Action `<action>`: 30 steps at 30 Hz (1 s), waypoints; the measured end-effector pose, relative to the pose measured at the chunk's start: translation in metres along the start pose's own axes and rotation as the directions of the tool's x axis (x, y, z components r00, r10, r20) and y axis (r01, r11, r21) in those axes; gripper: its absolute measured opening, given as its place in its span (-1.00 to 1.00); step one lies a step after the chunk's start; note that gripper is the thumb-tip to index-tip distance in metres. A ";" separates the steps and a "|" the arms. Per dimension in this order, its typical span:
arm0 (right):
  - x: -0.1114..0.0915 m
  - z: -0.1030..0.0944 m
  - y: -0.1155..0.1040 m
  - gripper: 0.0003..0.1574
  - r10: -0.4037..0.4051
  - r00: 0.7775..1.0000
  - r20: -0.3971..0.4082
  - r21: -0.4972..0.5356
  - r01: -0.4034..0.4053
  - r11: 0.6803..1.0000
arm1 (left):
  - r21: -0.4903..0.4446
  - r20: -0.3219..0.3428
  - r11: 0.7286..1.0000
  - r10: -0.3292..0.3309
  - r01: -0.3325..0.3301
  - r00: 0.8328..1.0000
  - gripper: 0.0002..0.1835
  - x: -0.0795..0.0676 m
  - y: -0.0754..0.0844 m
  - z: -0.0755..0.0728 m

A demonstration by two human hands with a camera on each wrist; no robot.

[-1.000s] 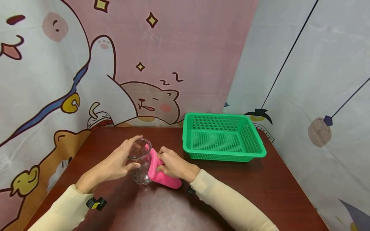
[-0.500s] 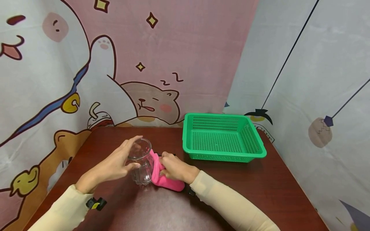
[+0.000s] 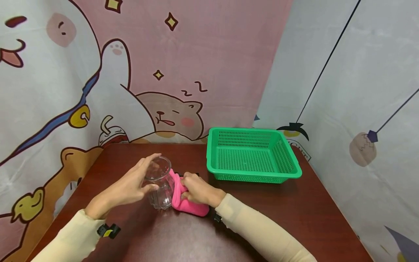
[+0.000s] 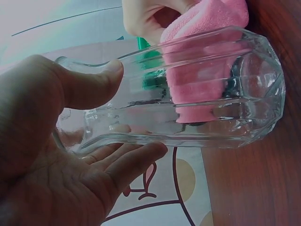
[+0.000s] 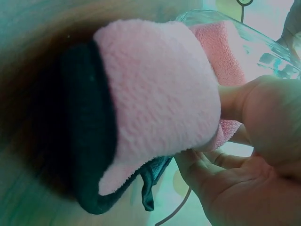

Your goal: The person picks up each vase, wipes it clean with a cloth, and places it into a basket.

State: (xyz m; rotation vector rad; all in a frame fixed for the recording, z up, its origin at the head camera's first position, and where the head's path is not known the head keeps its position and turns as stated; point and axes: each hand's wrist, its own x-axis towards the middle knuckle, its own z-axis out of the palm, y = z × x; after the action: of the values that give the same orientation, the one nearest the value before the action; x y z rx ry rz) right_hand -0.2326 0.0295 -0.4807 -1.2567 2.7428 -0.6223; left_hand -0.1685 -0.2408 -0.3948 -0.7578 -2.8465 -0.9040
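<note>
A clear glass vase with a flared rim and ribbed sides stands upright on the table. My left hand holds it by the neck, thumb on the near side and fingers round the far side. Against the vase's right side lies a folded pink cloth, gripped by my right hand. Seen through the glass in the left wrist view, the pink cloth lies along the vase's outer wall. The right wrist view shows the fuzzy cloth with a dark green-black layer and a small dangling loop.
A green plastic basket with perforated walls stands at the back right of the dark red-brown table. Behind the table hangs a printed curtain with cartoon animals, and it continues along the right side.
My right hand and the pink cloth have shifted slightly right and down along the vase, then stayed nearly still for the last half second. The left hand and vase look unmoved.
</note>
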 end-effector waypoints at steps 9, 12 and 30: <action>0.000 0.000 0.001 -0.70 -0.037 0.999 -0.034 0.040 0.039 0.998 | -0.003 -0.004 1.000 0.003 -0.003 1.000 0.10 -0.001 -0.001 0.001; -0.001 -0.001 0.001 -0.71 -0.051 0.998 -0.046 0.063 0.054 0.997 | -0.003 -0.005 1.000 0.004 -0.004 1.000 0.10 0.000 -0.002 0.001; -0.002 -0.002 0.006 -0.88 -0.040 0.995 -0.091 0.200 0.058 0.978 | 0.005 -0.010 1.000 0.014 -0.014 1.000 0.10 0.000 -0.002 0.001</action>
State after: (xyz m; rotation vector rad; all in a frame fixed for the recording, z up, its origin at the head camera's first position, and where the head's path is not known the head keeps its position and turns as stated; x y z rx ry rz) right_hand -0.2356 0.0352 -0.4816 -1.2816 2.6390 -0.9553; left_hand -0.1689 -0.2415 -0.3969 -0.7698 -2.8297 -0.8953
